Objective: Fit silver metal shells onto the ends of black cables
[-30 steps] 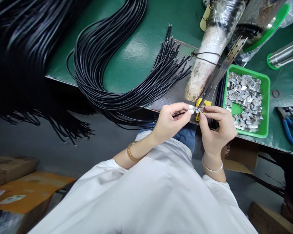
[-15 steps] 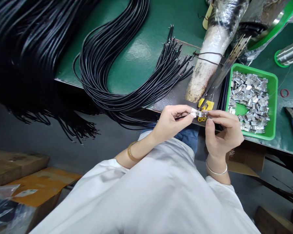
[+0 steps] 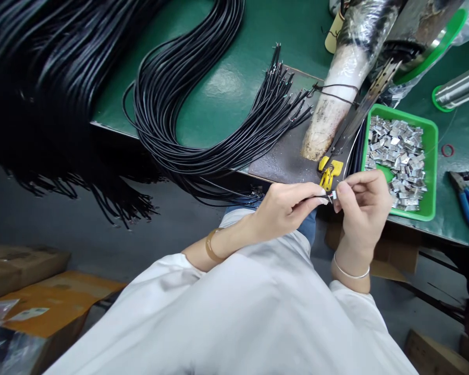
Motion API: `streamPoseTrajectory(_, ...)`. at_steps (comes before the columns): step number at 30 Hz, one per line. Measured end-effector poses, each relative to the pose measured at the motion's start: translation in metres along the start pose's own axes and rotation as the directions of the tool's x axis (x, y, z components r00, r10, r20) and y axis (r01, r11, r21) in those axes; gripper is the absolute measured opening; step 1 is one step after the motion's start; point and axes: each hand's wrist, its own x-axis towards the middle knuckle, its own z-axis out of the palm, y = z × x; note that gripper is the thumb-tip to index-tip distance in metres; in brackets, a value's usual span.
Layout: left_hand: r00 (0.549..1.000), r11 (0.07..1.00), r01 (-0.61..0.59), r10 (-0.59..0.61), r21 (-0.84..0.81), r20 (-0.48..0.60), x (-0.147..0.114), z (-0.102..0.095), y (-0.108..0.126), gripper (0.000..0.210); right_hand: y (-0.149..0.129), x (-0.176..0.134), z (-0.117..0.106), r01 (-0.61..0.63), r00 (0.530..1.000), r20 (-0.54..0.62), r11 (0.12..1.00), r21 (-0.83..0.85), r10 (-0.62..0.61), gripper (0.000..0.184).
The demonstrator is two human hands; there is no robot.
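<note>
My left hand (image 3: 283,208) is closed, thumb and fingers pinching the end of a black cable (image 3: 309,198). Thin wires fan out past its fingertips. Against them, my right hand (image 3: 361,203) pinches a small silver metal connector (image 3: 334,195), partly covered by the fingers. Both hands meet just in front of the table edge. Right behind them sits a yellow clip-like piece (image 3: 331,169), below the tip of a slanted metal strip (image 3: 346,127). A green tray (image 3: 433,172) of similar small metal pieces stands beyond my right hand.
A thick bundle of black cables (image 3: 195,156) curves over the green table (image 3: 222,83); more cables (image 3: 62,104) hang off its left edge. A plastic-wrapped tube (image 3: 330,104) leans behind my hands. Pliers (image 3: 467,203), a red ring (image 3: 447,150) and a silver spool (image 3: 459,88) are at right.
Both hands have shifted slightly lower and rightward. My right fingers, previously more extended beside the connector, are now curled in a pinch on it, and less of the connector shows.
</note>
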Motion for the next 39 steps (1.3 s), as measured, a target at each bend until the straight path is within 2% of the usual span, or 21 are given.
streamPoseTrajectory(2, 0.997, 0.996, 0.075, -0.075, -0.045, -0.009, -0.001, 0.002, -0.002, 0.019, -0.002, -0.001, 0.001, 0.063, 0.998, -0.013, 0.991, -0.119, -0.065, 0.01)
streamPoseTrajectory(5, 0.978, 0.972, 0.189, -0.2, -0.139, -0.063, 0.0, 0.003, -0.004, 0.023, -0.004, -0.004, 0.003, 0.197, 0.961, -0.129, 0.931, -0.307, -0.246, 0.007)
streamPoseTrajectory(8, 0.952, 0.944, 0.254, -0.282, -0.208, -0.116, 0.003, 0.004, -0.006, 0.021, -0.006, -0.007, 0.005, 0.246, 0.905, -0.297, 0.943, -0.223, -0.306, 0.018)
streamPoseTrajectory(10, 0.936, 0.925, 0.291, -0.328, -0.246, -0.127, 0.005, 0.004, -0.006, 0.02, -0.006, -0.007, 0.006, 0.275, 0.885, -0.351, 0.952, -0.135, -0.306, 0.024)
streamPoseTrajectory(12, 0.926, 0.908, 0.312, -0.356, -0.279, -0.123, 0.007, 0.004, -0.007, 0.02, -0.006, -0.008, 0.008, 0.287, 0.897, -0.315, 0.951, -0.116, -0.309, 0.023)
streamPoseTrajectory(15, 0.926, 0.902, 0.315, -0.36, -0.297, -0.112, 0.01, 0.004, -0.01, 0.019, -0.002, -0.009, 0.012, 0.261, 0.939, -0.185, 0.951, -0.167, -0.29, 0.017)
streamPoseTrajectory(17, 0.926, 0.905, 0.318, -0.36, -0.282, -0.111, 0.012, 0.003, -0.012, 0.018, 0.001, -0.009, 0.015, 0.263, 0.948, -0.128, 0.944, -0.199, -0.291, 0.016)
streamPoseTrajectory(21, 0.917, 0.904, 0.34, -0.38, -0.261, -0.121, 0.017, 0.003, -0.012, 0.018, 0.003, -0.006, 0.021, 0.297, 0.935, -0.125, 0.924, -0.239, -0.333, 0.017)
streamPoseTrajectory(27, 0.906, 0.878, 0.356, -0.408, -0.319, -0.113, 0.025, 0.002, -0.005, 0.021, -0.006, 0.0, 0.022, 0.295, 0.932, -0.141, 0.924, -0.241, -0.335, 0.02)
streamPoseTrajectory(34, 0.904, 0.844, 0.365, -0.422, -0.393, -0.068, 0.028, -0.001, -0.002, 0.024, -0.01, -0.008, 0.017, 0.283, 0.947, -0.088, 0.932, -0.225, -0.309, 0.021)
streamPoseTrajectory(39, 0.89, 0.829, 0.411, -0.456, -0.38, -0.032, 0.024, -0.001, -0.005, 0.02, -0.005, -0.011, 0.013, 0.29, 0.952, -0.022, 0.927, -0.237, -0.304, 0.02)
